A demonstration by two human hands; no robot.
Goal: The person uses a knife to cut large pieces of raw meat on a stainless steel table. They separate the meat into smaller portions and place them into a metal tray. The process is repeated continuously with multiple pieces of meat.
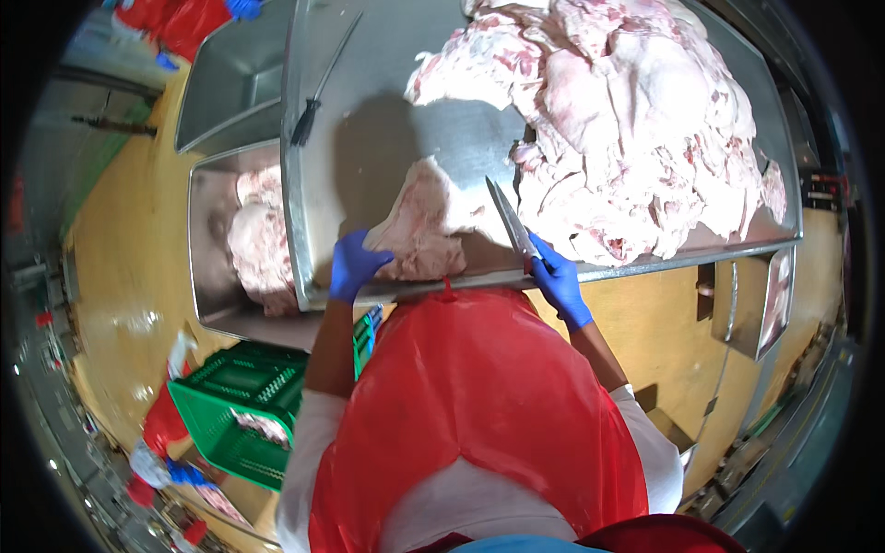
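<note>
In front of me on the metal table lies a flat, pale pink piece of meat [419,226]. My left hand [358,267], in a blue glove, grips its left edge, the thumb along the near side. My right hand [558,284], also gloved in blue, holds a knife [510,218] by the handle. The blade points up and away to the left, to the right of the piece and apart from it. Just beyond the knife rises a large heap of pale, fatty meat [636,120], which covers the table's right half.
A sharpening steel [318,101] with a black handle lies at the table's [396,46] left. Alongside stand a metal bin [205,203] holding meat and another bin [207,101]. A green crate [230,415] is at lower left. Other people in red aprons [180,23] work nearby.
</note>
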